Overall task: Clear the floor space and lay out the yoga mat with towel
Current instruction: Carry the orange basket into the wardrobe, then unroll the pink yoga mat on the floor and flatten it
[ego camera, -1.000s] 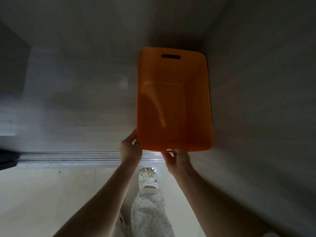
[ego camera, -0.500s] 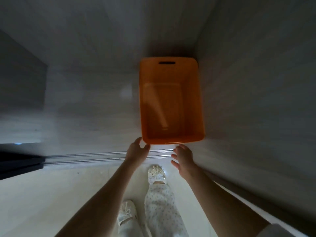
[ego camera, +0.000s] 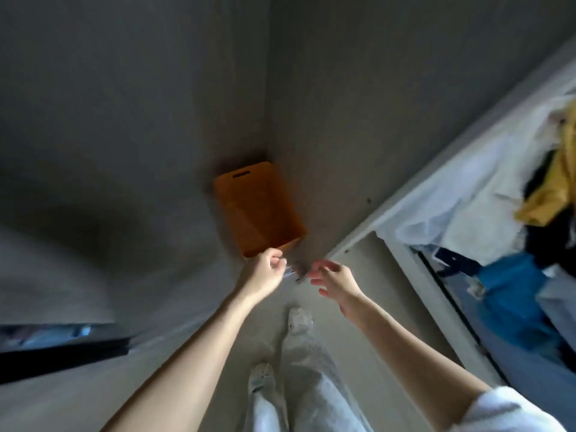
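Orange bin sits centre frame, tucked into the corner where two grey walls meet, handle slot at its far end, nothing visible inside. Left hand just below the bin's near edge, fingers curled loosely, grip released, holding nothing; whether it brushes the rim, can't tell, pic's blurred. Right hand apart from the bin, lower centre, fingers spread, grip also released. Both arms bare. Patterned trousers and pale shoes at bottom centre. Right side: heap of clothes, white, yellow, blue.
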Available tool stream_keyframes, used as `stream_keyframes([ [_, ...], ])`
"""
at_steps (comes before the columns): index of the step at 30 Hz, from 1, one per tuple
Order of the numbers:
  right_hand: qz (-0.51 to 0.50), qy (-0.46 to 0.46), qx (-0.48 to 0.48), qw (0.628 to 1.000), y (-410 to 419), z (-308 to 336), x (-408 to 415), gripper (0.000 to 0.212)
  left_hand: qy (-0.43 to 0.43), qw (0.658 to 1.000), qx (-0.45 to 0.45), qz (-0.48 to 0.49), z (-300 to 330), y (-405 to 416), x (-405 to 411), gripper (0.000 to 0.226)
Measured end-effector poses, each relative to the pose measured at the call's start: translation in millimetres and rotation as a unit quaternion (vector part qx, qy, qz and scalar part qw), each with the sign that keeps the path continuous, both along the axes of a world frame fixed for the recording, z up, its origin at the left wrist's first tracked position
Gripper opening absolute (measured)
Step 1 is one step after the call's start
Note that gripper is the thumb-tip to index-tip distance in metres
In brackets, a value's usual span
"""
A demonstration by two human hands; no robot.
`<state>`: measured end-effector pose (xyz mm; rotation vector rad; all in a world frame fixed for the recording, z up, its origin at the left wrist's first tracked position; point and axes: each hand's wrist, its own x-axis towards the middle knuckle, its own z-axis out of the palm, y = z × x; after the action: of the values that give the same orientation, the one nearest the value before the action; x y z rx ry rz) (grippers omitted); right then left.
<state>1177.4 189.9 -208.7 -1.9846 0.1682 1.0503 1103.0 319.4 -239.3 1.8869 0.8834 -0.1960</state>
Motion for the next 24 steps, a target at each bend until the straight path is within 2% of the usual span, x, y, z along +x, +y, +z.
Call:
stream_keyframes([
  [6, -0.143, -0.084, -0.011, 0.986, -136.3, 53.6, -29.6, 0.034, -0.055, 0.981, 0.001, -0.188, 68.5, -105.2, 30.9, 0.026],
  [9, -0.251, -0.106, -0.027, 0.962, -214.0, 66.8, -52.6, 0.033, -0.050, 0.950, 0.019, -0.308, 89.1, -179.1, 42.4, 0.028],
  [13, -0.400, -0.099, -0.029, 0.911, -323.7, 77.9, -117.6, 0.033, -0.056, 0.889, 0.014, -0.454, 108.1, -296.8, 31.5, 0.028],
  [17, -0.531, -0.113, -0.038, 0.839, -428.1, 84.6, -209.2, 0.033, -0.071, 0.811, 0.019, -0.581, 122.7, -424.1, -15.7, 0.029],
  [21, -0.616, -0.115, -0.051, 0.777, -513.4, 85.6, -305.7, 0.033, -0.100, 0.734, 0.025, -0.672, 137.6, -533.5, -87.8, 0.029],
  [24, -0.661, -0.113, -0.063, 0.739, -563.1, 88.4, -366.9, 0.033, -0.104, 0.690, 0.020, -0.715, 143.5, -600.1, -140.4, 0.030],
])
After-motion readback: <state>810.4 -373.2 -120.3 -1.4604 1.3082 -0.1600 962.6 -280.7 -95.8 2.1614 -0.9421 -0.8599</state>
